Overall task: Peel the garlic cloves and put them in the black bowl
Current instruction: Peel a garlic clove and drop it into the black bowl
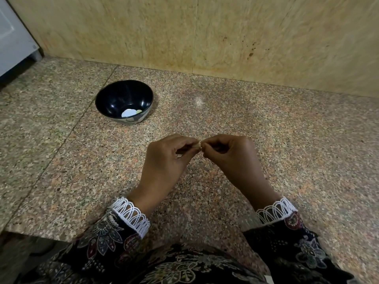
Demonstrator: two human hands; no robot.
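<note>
From the head camera, looking down, we have both hands raised a little over the speckled stone desk (287, 124), meeting in the middle of the view. Our left hand (166, 158) and our right hand (231, 154) come together fingertip to fingertip, and the garlic clove (199, 145) sits pinched right at that meeting point. Only a small pale sliver of it shows between the tips; the rest is covered by our fingers (189, 143), so we cannot tell how much skin is left on it.

Both sets of fingers are curled in narrow and tight, each pinching one end of the clove. As far as we can judge, its long axis runs left to right, from one hand to the other, which suits pulling or twisting the skin off sideways.

The relation that matters next is where the black bowl (106, 95) lies from the clove: up and to the left, well apart from the hands, towards the wall (184, 31). Our left hand is the nearer one, so we judge it the natural hand to carry the peeled clove over, moving away from us and leftward. Pale pieces, likely peeled cloves (129, 113), already lie at the bottom of the bowl, towards its near side.

A white appliance edge (14, 42) stands at the far left.
</note>
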